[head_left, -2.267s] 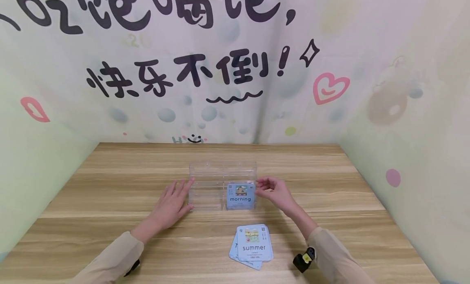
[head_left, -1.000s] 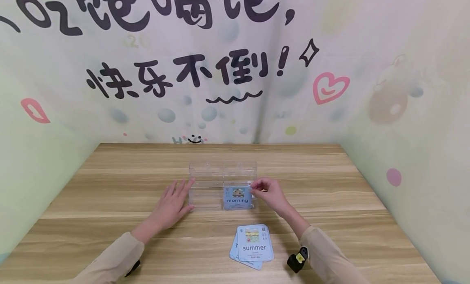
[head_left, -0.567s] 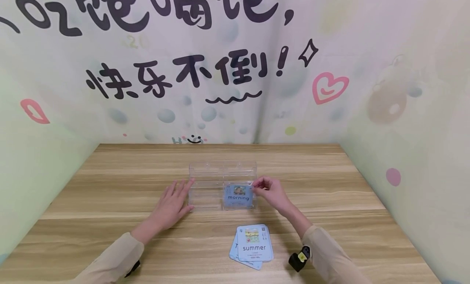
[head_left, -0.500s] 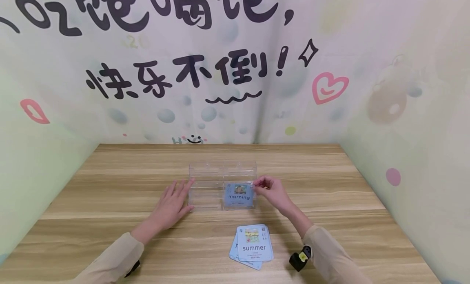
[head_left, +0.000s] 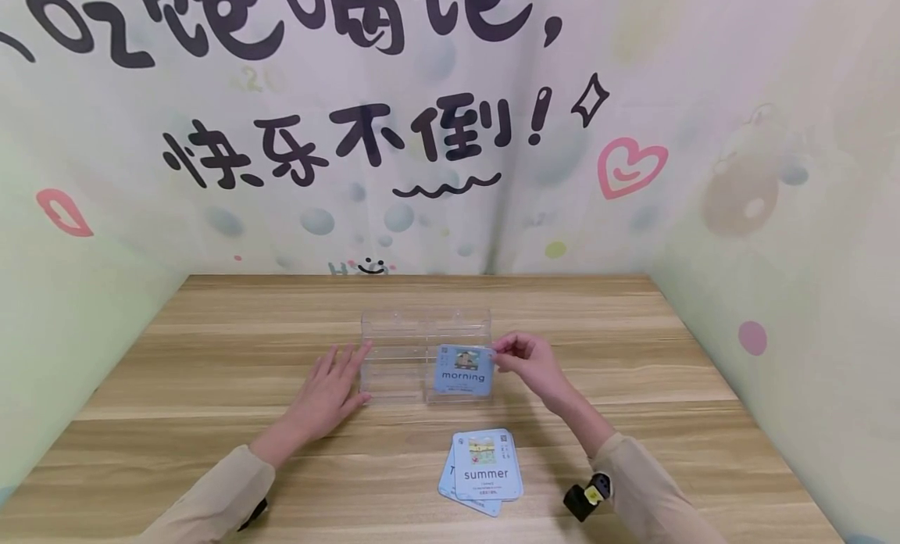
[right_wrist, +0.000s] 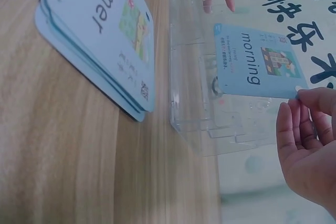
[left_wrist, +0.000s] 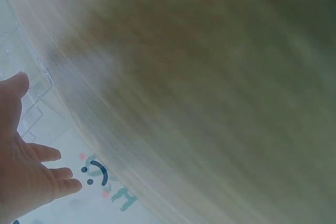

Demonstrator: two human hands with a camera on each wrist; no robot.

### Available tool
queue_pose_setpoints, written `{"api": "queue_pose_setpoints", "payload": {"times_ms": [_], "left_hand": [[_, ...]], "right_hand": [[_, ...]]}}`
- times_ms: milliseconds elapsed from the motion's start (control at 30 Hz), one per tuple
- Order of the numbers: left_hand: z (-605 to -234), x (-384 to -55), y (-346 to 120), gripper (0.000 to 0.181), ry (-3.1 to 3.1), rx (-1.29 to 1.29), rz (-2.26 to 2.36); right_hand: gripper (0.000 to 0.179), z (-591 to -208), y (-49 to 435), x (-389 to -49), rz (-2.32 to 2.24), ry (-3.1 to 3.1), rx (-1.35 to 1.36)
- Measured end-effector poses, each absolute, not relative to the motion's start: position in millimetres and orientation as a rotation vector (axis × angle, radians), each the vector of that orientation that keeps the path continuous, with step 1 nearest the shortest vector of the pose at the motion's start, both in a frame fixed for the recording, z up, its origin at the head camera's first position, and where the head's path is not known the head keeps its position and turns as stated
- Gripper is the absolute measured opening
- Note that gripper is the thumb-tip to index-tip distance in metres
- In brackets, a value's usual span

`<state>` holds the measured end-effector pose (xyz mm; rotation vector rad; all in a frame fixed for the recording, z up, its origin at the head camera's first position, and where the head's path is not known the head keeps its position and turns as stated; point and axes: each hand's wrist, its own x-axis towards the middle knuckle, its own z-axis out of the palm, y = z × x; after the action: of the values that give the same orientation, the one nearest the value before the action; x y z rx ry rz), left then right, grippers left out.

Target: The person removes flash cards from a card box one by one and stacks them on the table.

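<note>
My right hand (head_left: 534, 368) pinches a blue flash card marked "morning" (head_left: 464, 381) at its upper right corner, between thumb and fingertips. In the right wrist view that card (right_wrist: 257, 61) is raised and slightly tilted at the right half of a clear plastic holder (head_left: 394, 380). Whether its lower edge touches the holder I cannot tell. At the holder's left side lies my left hand (head_left: 326, 399), fingers straight and spread, thumb and a fingertip against the edge. The left wrist view shows this hand (left_wrist: 26, 177) with straight fingers and only part of the holder.
Nearer me, a small pile of blue cards with "summer" (head_left: 487, 481) on top lies on the wooden table (head_left: 337, 489). Another card sticks out crookedly beneath. A printed cloth wall (head_left: 450, 223) stands behind the table.
The "morning" card first shifted left and lower at the holder, then rose and came back right with my right hand still pinching it. My left hand has stayed in place.
</note>
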<state>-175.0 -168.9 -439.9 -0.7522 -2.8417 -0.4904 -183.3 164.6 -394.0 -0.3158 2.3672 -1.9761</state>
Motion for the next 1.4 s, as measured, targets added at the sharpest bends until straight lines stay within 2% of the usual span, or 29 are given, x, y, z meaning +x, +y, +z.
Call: {"api": "queue_pose_setpoints", "payload": {"times_ms": [1400], "left_hand": [[-438, -175, -170, 0.075, -2.860, -0.732, -0.476]], "right_hand": [[0.017, -392, 187, -154, -1.826, 2.235, -0.157]]}}
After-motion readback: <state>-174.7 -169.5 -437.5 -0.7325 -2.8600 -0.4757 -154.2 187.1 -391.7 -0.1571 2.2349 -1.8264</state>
